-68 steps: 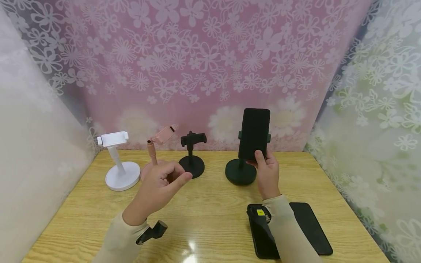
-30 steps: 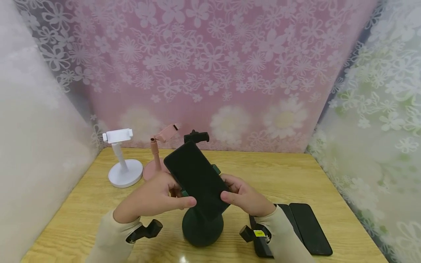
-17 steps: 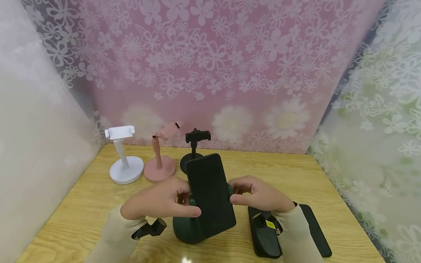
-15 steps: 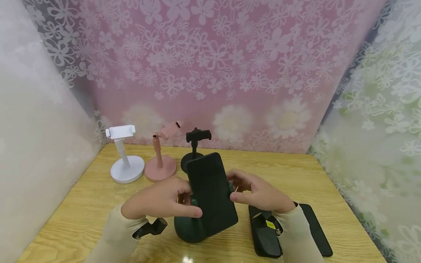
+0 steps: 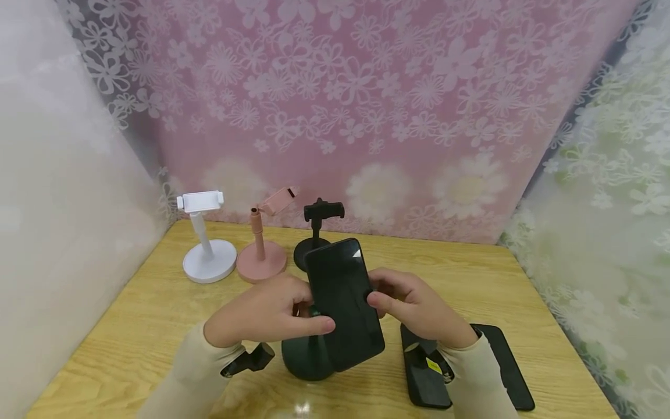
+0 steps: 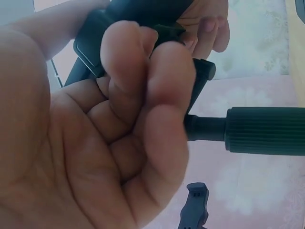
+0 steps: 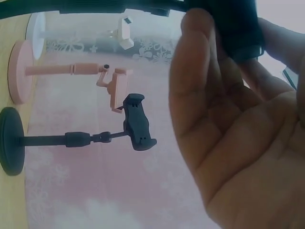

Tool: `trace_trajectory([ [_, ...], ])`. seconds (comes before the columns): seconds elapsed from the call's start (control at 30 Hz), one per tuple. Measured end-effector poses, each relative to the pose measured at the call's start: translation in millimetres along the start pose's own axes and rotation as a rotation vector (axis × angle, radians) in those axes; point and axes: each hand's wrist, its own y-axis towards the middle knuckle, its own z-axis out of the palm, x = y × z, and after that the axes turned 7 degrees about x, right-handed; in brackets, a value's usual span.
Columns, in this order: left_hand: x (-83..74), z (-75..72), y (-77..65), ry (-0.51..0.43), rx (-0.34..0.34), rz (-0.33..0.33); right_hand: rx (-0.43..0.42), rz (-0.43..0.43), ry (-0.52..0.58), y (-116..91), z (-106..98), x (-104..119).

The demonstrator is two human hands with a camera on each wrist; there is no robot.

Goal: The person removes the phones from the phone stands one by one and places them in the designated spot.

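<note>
A black phone (image 5: 342, 308) sits in the clamp of a dark green phone stand, leaning slightly left. The stand's round base (image 5: 303, 359) shows below it. My left hand (image 5: 267, 311) grips the clamp's left side, its thumb lying across the phone's front. In the left wrist view, curled fingers cover part of the green clamp (image 6: 88, 45), and the ribbed post (image 6: 267, 130) extends away from it. On the other side my right hand (image 5: 419, 305) pinches the clamp's right end (image 7: 245, 36), with the thumb at the phone's edge and the other fingers behind.
Along the back of the table (image 5: 445, 262) stand a white phone stand (image 5: 209, 262), a pink one (image 5: 262, 262) and a black one (image 5: 323, 210), the last just behind the held phone. Two more phones, one left (image 5: 426, 390) and one right (image 5: 512, 372), lie near the right forearm.
The green stand and its phone have come from the back right to the front middle. My left hand has joined it, and the phone has turned from a strong left lean closer to upright.
</note>
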Motion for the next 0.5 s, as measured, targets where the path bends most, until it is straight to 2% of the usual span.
trace_trajectory([
  [0.17, -1.3, 4.5, 4.0, 0.035, -0.059, 0.027, 0.044, 0.037, 0.048, -1.0, -4.9, -1.5],
  [0.33, -1.0, 9.4, 7.4, 0.080, -0.137, 0.090, 0.071, 0.094, 0.071, -2.9, -8.0, -1.0],
  [0.5, -0.8, 9.3, 6.1, 0.072, -0.164, 0.115, 0.100, 0.153, 0.089, -2.9, -5.8, 6.2],
])
